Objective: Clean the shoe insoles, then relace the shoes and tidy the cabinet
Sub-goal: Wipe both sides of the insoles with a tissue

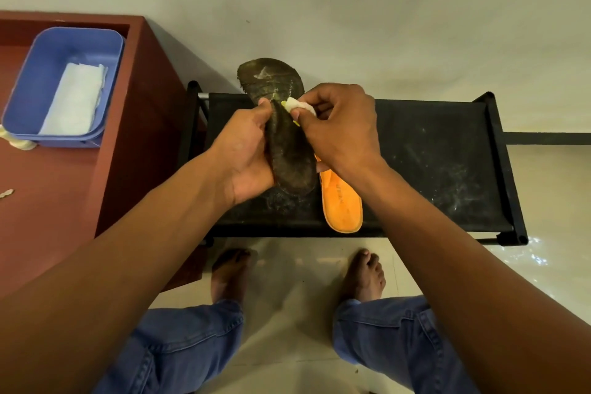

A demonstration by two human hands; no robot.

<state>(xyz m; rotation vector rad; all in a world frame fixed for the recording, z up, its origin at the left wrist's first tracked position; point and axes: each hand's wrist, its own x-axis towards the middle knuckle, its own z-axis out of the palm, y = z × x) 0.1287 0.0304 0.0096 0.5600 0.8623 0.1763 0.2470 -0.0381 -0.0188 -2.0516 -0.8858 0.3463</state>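
Left hand (248,153) grips the dark insole (289,150) above the black rack's (447,163) back edge. Right hand (339,128) pinches a white wipe (300,107) against it. A hard rub could fold the insole or knock the orange insole (342,205) off the front edge.

1 head-worn wide-angle camera is looking steeply down and forward from close above the person's hands, taking in the black rack (447,150) from its front edge to its back edge, with the floor (297,313) below.
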